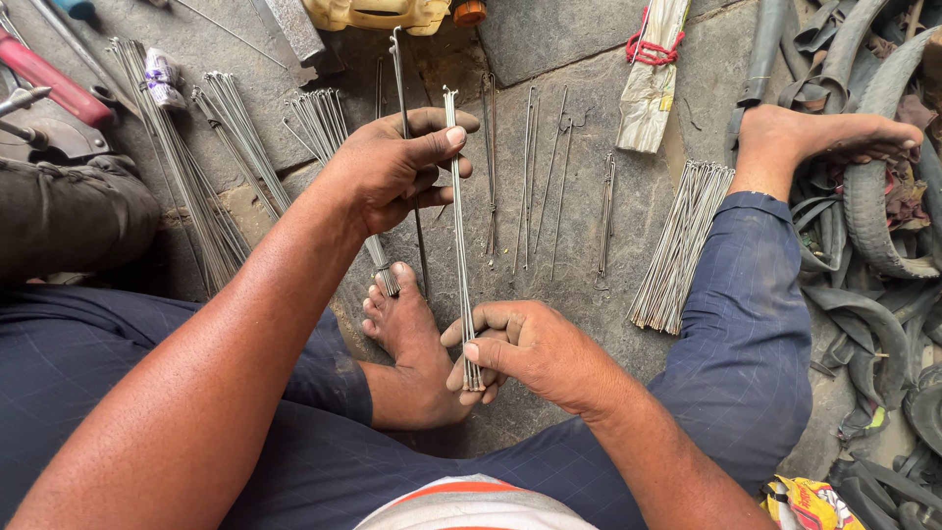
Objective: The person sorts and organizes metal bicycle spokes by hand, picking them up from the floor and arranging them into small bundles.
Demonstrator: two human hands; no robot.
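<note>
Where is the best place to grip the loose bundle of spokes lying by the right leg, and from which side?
Probably around the middle of the spoke bundle, from above. It lies flat and fans out at its lower end, so a mid-length wrap should keep the spokes together.

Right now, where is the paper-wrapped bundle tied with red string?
In the head view, the paper-wrapped bundle lies top centre-right on the stone floor, above the loose spoke pile.

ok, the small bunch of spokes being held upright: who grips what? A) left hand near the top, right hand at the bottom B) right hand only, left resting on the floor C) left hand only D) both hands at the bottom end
A: the left hand pinches the held spokes near their top end, while the right hand closes around their bottom end.
</note>
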